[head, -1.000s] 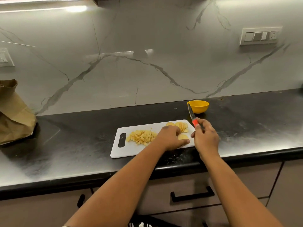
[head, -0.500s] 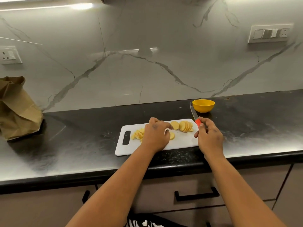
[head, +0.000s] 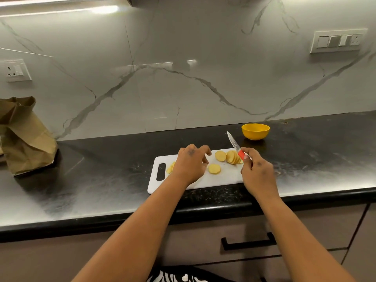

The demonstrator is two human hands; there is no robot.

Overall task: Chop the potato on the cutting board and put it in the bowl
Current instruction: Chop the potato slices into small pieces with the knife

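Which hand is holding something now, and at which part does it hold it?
The right hand holds the knife by its red handle, blade pointing up and away. The left hand holds nothing; its fingers hang loosely curled above the cutting board.

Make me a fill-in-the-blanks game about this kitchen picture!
1. The right hand holds a knife with a ____ handle.
2. The potato slices lie on a white ____.
3. The bowl behind the board is coloured ____.
4. At the counter's far left stands a brown paper ____.

Missing words: red; cutting board; yellow; bag
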